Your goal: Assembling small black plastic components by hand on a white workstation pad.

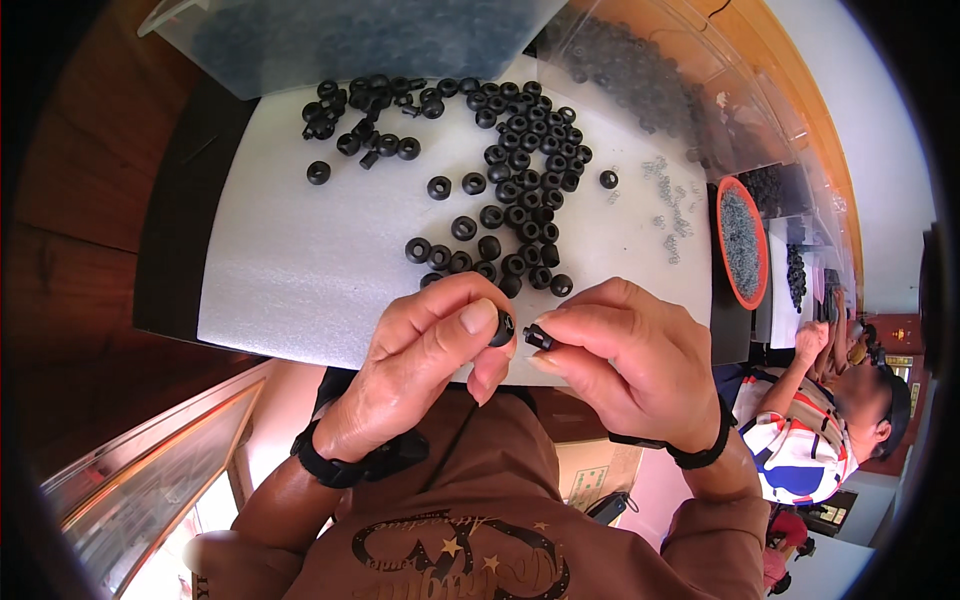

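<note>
Both hands are up close over the near edge of the white foam sheet [300, 260]. The left hand [420, 365] pinches a black ring [502, 328] between thumb and fingers, the right hand [630, 360] pinches a small black plug [537, 337], almost touching the ring. A pile of loose rings [520, 190] lies just beyond, with an orange dish [722, 240] off right.

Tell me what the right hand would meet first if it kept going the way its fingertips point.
The right hand points left, so its small black piece would probably meet the black ring in the left hand; a small gap shows, depth unclear.
</note>
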{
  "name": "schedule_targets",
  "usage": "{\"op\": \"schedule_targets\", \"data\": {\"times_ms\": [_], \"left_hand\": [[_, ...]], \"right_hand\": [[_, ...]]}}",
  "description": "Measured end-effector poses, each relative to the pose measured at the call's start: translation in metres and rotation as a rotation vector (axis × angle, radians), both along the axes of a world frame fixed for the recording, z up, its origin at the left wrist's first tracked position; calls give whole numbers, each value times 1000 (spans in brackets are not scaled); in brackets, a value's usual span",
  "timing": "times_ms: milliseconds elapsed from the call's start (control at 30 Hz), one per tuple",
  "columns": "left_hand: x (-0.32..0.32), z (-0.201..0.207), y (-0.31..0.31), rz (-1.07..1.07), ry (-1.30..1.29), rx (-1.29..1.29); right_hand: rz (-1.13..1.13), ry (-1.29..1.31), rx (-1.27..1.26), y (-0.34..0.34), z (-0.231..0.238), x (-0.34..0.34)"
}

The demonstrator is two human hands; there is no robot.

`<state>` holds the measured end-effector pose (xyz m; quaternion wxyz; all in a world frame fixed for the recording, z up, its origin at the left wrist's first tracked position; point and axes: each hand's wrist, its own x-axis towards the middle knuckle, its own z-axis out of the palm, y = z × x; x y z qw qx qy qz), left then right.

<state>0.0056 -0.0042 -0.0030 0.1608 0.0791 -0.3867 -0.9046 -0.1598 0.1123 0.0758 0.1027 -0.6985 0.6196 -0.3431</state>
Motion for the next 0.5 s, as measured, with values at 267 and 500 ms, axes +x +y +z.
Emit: {"op": "schedule_targets", "data": {"times_ms": [267, 500], "left_hand": [[2, -1, -1, -11, -15, -73], [2, -4, 1, 3, 20, -155]], "right_hand": [[71, 142, -22, -3, 8, 0], [98, 180, -40, 0, 6, 1]]}}
